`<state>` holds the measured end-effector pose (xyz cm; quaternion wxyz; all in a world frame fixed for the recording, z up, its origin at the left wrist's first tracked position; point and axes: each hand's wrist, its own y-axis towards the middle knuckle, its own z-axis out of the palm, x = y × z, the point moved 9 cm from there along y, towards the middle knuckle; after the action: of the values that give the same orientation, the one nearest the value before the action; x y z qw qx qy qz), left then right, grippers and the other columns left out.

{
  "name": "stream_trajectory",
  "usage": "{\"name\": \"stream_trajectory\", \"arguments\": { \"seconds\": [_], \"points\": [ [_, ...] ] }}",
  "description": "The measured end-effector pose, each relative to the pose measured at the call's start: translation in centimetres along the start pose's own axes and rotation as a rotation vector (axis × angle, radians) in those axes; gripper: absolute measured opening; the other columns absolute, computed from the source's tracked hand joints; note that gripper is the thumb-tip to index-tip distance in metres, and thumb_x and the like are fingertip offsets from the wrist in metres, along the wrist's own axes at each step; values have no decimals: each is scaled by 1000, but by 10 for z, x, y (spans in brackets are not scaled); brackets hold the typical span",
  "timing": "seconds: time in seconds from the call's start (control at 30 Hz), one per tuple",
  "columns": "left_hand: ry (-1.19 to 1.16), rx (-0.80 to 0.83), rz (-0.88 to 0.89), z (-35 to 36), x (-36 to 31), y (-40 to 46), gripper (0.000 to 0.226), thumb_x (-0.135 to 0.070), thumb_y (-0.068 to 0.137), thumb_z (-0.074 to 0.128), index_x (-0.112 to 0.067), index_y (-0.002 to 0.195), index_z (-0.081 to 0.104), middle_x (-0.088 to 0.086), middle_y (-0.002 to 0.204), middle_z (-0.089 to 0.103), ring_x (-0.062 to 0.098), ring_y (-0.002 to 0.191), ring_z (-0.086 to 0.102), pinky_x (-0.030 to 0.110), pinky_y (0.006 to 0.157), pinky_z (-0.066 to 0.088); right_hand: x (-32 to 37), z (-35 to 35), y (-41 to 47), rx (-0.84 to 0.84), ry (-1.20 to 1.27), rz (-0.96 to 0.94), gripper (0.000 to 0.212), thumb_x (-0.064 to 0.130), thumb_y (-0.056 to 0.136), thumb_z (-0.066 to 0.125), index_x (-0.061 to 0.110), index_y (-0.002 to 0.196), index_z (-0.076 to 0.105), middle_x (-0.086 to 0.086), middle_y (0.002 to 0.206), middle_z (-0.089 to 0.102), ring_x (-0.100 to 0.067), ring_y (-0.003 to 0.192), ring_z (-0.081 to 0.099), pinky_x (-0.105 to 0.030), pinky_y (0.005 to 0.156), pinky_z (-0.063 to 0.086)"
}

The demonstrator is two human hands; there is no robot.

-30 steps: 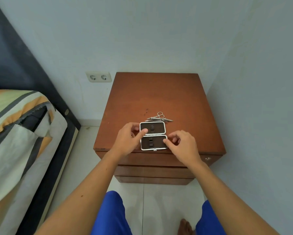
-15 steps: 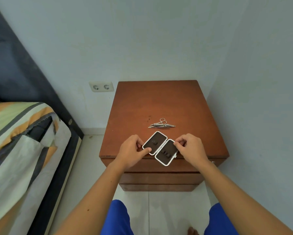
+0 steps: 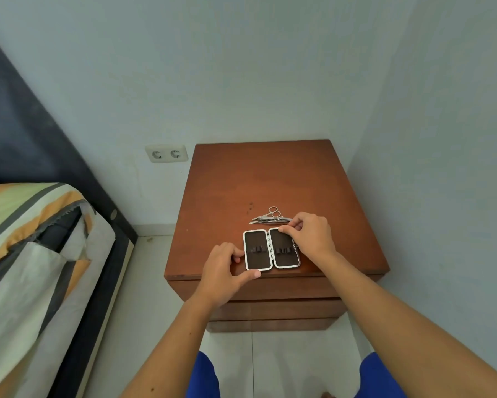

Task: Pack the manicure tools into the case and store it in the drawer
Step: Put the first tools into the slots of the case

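1. Head view. Case (image 3: 271,249) lies open and flat near the front edge of the nightstand (image 3: 230,182), its two dark halves side by side, hinge running front to back.
2. Left hand (image 3: 221,271): fingers curled against the left rim of the left half, thumb pressed to its near corner. Grips the case.
3. Right hand (image 3: 309,235): fingers bent, thumb and forefinger pinched together at the far end of the right half, palm over its right rim. Appears to pinch the case rim; the contact is too small to tell for certain.
4. Tools (image 3: 270,217): small scissors and a few thin metal pieces in a loose pile on the top, just behind the case and beside the right fingertips. Not in the case.
5. Drawers (image 3: 270,308) under the top are closed.
6. Rest: bed (image 3: 34,254) with striped cover at left; double socket (image 3: 166,153) on the wall; blue shorts (image 3: 204,377) at bottom.
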<state>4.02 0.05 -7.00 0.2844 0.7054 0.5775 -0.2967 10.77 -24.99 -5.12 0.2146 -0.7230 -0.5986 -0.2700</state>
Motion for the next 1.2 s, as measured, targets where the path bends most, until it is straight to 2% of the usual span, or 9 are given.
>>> {"name": "stream_trajectory", "arguments": {
  "seconds": [0.1,0.27,0.47,0.63,0.73,0.87,1.0,1.1,1.2],
  "points": [
    [-7,-12,-3,0,3,0,48,-55,72,88,-33,102,59,-17,100,59,2,96,52,28,74,50,0,1,3,19,30,-33,23,46,79,87,27,79,75,10,72,69,-11,75,64,-32,69,51],
    [-40,-14,-12,-2,3,2,49,-61,70,87,-38,104,59,-19,103,60,2,99,52,25,72,50,0,-8,12,24,181,-141,12,28,83,87,26,89,77,6,77,71,-2,64,57,-19,67,46],
    [-100,-12,-18,-6,3,2,52,-52,75,87,-42,119,60,-18,106,60,5,99,53,26,77,51,25,4,25,120,-19,-291,18,26,96,74,26,113,80,2,101,59,-17,88,61,-33,84,50],
    [-48,6,13,-5,-1,3,58,-47,80,85,-36,131,60,-18,107,57,3,100,51,19,80,46,33,4,23,139,-127,-329,12,25,97,73,22,107,78,2,104,60,-20,101,61,-36,91,51],
    [-34,10,13,-5,-1,4,58,-48,80,85,-35,130,60,-19,108,57,3,100,51,19,80,47,37,-8,19,84,-64,-334,8,24,95,75,23,102,74,8,98,66,-13,91,62,-33,85,52],
    [-14,17,17,-4,-2,4,55,-48,80,85,-32,127,61,-17,111,57,2,103,51,25,82,51,35,-14,6,92,253,-237,15,20,91,79,27,103,73,8,87,71,-4,73,61,-18,70,50],
    [4,11,35,-4,-4,5,57,-49,79,85,-30,128,62,-15,109,57,-1,101,50,17,79,45,37,4,-16,189,313,-227,16,22,90,80,32,103,77,5,86,73,-12,72,62,-22,71,53],
    [14,11,36,-3,-5,5,58,-49,79,85,-30,129,62,-15,109,56,-2,101,48,14,78,41,27,11,-22,177,299,-175,13,23,88,83,31,98,77,8,83,72,-5,68,55,-18,66,47],
    [18,15,25,-2,-2,5,58,-51,78,85,-32,128,61,-17,109,56,-2,102,48,15,79,43,21,9,-21,135,336,-136,12,25,88,83,27,99,78,8,84,73,-8,72,58,-23,69,49]
  ]
}}
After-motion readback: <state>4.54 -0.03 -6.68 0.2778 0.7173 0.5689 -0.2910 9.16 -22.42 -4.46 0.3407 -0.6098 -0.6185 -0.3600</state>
